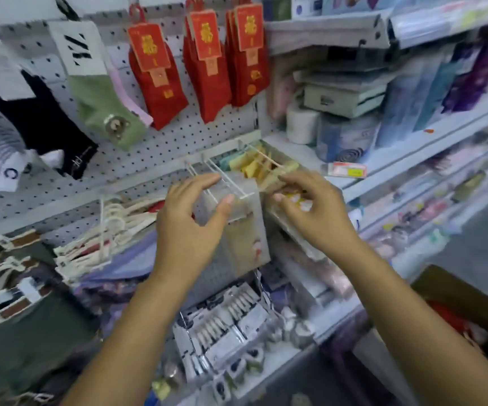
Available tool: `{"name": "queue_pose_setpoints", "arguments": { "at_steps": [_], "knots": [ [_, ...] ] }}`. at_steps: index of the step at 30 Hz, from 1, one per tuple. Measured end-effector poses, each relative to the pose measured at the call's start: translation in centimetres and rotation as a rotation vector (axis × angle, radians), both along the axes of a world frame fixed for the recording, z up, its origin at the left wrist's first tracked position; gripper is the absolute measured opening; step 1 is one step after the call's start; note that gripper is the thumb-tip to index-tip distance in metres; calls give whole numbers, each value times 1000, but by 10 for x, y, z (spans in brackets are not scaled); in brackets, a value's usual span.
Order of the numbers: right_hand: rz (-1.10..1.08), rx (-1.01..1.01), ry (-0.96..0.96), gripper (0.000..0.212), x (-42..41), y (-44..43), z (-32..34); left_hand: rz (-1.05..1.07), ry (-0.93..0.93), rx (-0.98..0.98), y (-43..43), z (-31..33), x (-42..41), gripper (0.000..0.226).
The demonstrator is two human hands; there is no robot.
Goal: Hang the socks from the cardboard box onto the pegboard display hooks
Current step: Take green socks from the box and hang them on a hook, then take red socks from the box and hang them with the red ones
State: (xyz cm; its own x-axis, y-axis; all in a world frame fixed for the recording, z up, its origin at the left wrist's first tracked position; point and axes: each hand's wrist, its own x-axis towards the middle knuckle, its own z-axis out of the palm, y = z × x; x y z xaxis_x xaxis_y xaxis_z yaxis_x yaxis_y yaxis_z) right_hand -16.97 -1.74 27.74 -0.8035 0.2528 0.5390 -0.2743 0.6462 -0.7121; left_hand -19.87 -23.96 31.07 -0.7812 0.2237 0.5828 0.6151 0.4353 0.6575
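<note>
My left hand (pixel 191 218) pinches the top of a clear-wrapped pack of grey and beige socks (pixel 245 238) hanging from a white wire hook (pixel 231 183) on the pegboard (pixel 161 145). My right hand (pixel 313 209) reaches with curled fingers to the neighbouring pack of yellowish socks (pixel 269 171) on the hook to the right; whether it holds anything is unclear. The cardboard box (pixel 471 303) sits at the lower right edge, with red items inside.
Red socks (pixel 207 71) with gold cards hang above, beside green (pixel 102 104), black and striped socks at left. White hangers and dark garments fill the lower left. Packaged goods lie below my arms. Shelves with boxed goods run along the right.
</note>
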Motion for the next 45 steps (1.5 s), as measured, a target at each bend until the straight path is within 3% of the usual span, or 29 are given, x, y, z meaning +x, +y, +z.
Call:
{"name": "queue_pose_setpoints", "arguments": {
  "at_steps": [3,8,15,19,23,27,31,36,41,45],
  "knots": [
    [-133,109,-174,33,62,30,-48,-117,-87,-37,37,-47,30,30],
    [-312,102,-422,37,167,78,-122,-264,-211,-124,91,-127,82,31],
    [-502,-62,-752,35,291,150,-205,-457,-437,-315,173,-229,150,34],
    [-511,-135,-912,38,324,209,-236,-422,-520,-396,235,-265,161,43],
    [-457,-205,-982,26,322,275,-256,-290,-687,-450,294,-297,162,45],
    [-446,-285,-1043,29,291,336,-291,-147,-860,-518,339,-332,152,56],
    [-520,-575,-1104,32,246,379,-349,-70,-916,-535,369,-376,137,60],
    [-721,-844,-1177,53,197,407,-430,-53,-983,-569,398,-422,120,55],
    [-850,-942,-1181,71,177,415,-481,-1,-808,-765,406,-445,124,52],
    [-911,-911,-1155,54,179,422,-504,20,-767,-797,406,-450,128,51]
  ]
}}
